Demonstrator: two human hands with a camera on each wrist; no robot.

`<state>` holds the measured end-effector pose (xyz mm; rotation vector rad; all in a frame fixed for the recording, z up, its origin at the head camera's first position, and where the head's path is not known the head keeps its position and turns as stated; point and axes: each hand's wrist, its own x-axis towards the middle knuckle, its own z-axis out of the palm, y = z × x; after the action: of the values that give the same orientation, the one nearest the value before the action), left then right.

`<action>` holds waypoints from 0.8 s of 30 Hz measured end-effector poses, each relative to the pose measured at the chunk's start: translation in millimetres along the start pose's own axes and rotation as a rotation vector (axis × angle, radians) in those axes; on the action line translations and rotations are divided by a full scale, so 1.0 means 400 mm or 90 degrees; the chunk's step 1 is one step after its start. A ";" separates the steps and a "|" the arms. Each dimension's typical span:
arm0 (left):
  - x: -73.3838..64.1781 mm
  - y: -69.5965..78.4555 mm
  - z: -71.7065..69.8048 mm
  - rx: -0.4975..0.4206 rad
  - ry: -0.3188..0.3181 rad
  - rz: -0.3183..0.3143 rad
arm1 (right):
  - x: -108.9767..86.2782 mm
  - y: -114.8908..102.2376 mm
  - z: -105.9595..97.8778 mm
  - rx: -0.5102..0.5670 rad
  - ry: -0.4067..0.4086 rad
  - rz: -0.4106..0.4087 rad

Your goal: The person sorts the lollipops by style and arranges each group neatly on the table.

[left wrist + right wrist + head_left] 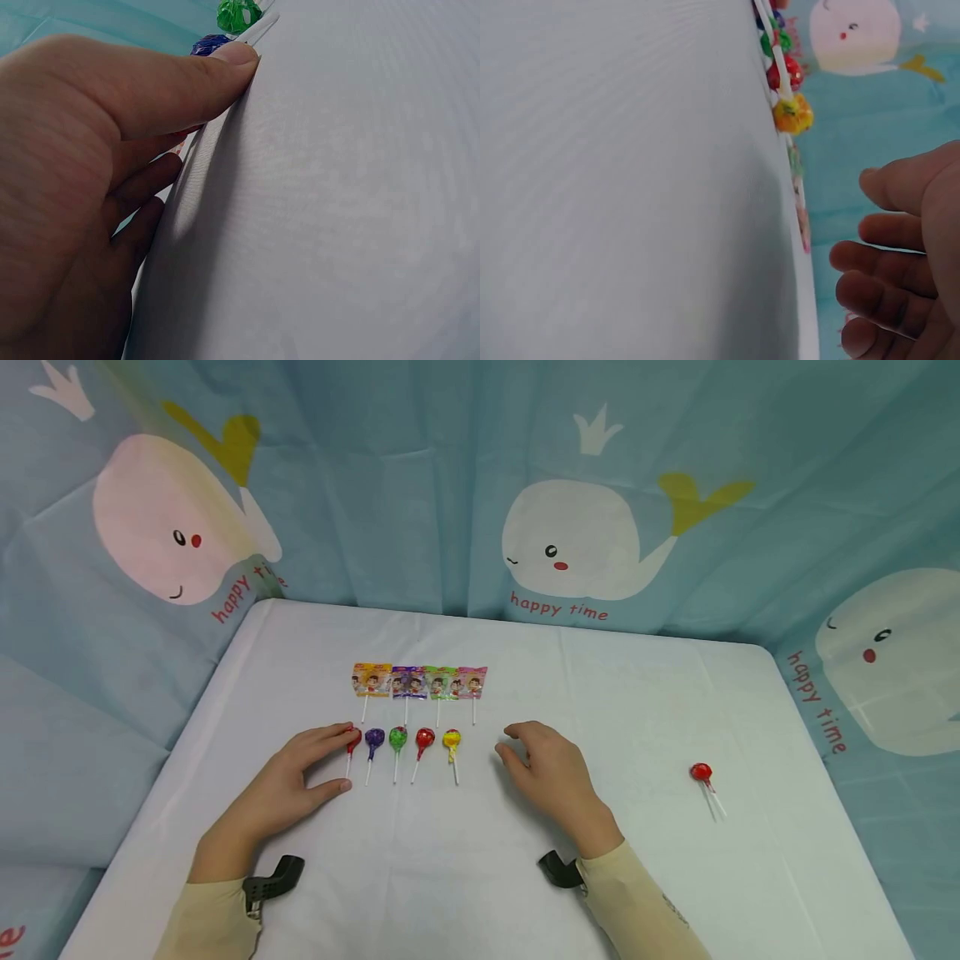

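Observation:
My left hand (pixel 288 781) lies at the left end of a row of lollipops, its fingertips touching the head of a red lollipop (pixel 355 743). The thumb is beside that lollipop's stick. To its right follow a purple lollipop (pixel 375 739), a green lollipop (pixel 398 738), another red lollipop (pixel 425 739) and a yellow lollipop (pixel 452 739), sticks toward me. My right hand (pixel 551 772) hovers right of the yellow lollipop with fingers loosely bent and nothing in them. In the left wrist view the thumb hides part of the purple lollipop (pixel 210 45).
Behind the row lie flat-wrapped lollipops: an orange packet (pixel 372 680), a purple packet (pixel 409 682), a green packet (pixel 440 683) and a pink packet (pixel 471 682). A separate red lollipop (pixel 701 772) lies far right on the white table (pixel 465 877). A blue curtain (pixel 420 527) stands behind.

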<state>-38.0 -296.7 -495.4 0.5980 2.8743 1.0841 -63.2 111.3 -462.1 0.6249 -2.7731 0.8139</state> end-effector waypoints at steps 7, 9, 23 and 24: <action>-0.001 0.001 -0.008 0.005 0.001 -0.004 | -0.013 0.025 -0.005 -0.024 0.018 -0.008; -0.001 0.002 -0.007 0.006 0.001 -0.003 | -0.018 0.032 -0.008 -0.029 0.017 -0.001; 0.000 0.005 -0.002 -0.005 0.004 0.000 | -0.055 0.084 -0.037 -0.046 0.034 0.005; -0.001 0.005 -0.002 -0.007 0.002 0.000 | -0.058 0.088 -0.039 -0.046 0.035 0.005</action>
<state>-37.2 -295.8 -493.4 0.5965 2.8682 1.1010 -57.2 154.6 -472.2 0.5701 -2.7440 0.7169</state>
